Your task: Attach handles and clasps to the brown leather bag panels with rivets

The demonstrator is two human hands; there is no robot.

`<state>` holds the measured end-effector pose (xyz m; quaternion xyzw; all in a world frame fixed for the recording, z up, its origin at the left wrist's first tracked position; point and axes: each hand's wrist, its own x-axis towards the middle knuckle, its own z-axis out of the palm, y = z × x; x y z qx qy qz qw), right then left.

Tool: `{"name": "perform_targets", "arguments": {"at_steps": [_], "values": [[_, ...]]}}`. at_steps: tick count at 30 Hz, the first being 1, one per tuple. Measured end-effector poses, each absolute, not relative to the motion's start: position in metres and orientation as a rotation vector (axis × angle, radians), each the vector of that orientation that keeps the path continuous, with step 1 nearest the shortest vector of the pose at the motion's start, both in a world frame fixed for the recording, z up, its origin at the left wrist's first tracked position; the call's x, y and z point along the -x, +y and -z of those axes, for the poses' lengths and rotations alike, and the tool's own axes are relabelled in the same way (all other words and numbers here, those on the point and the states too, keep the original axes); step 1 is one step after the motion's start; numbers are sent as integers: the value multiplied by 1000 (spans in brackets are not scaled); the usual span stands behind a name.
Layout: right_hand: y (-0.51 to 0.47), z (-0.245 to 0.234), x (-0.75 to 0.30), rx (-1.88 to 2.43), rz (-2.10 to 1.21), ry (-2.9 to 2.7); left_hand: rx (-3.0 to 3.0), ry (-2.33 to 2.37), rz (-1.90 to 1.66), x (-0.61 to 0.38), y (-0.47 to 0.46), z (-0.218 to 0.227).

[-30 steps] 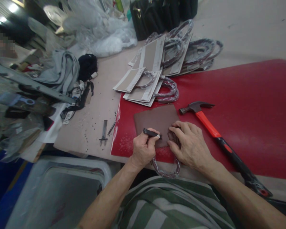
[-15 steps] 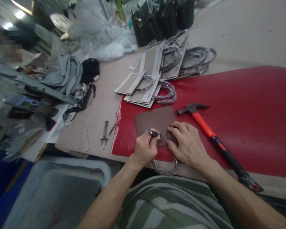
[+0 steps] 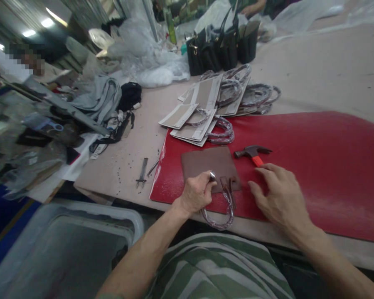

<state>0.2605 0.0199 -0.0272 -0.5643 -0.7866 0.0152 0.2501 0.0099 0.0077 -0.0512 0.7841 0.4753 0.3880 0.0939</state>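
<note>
My left hand (image 3: 195, 193) is closed around a short metal punch (image 3: 212, 175), whose rounded top shows above the fingers; its lower end is hidden. Under it lies a brown leather-like square (image 3: 202, 160). A plastic-wrapped bag handle (image 3: 220, 226) loops over the table's front edge, its flat brown end tabs resting on the square. My right hand (image 3: 280, 195) is over the grip of a claw hammer (image 3: 251, 153), fingers spread and thumb apart. Most of the hammer's handle is hidden under this hand and forearm.
A red sheet (image 3: 330, 166) covers much of the table. Stacked panels with wrapped handles (image 3: 202, 95) lie behind, before black bags (image 3: 222, 52). Left are a divider-like metal tool (image 3: 142, 172), a thin rod (image 3: 153, 167) and small scraps. A grey plastic bin (image 3: 90, 211) stands below the edge.
My right hand has left the bag handle's tabs and moved right to the hammer, opening its fingers. The left hand keeps hold of the punch. The whole view has shifted slightly.
</note>
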Motion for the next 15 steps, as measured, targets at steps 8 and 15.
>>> {"name": "perform_targets", "arguments": {"at_steps": [8,15], "values": [[18,8,-297,2002,-1040,-1770,-2367,1427,-1192,-12,10,56],[4,-48,-261,1740,-1603,-1142,-2322,1410,-1221,-15,12,57]]}}
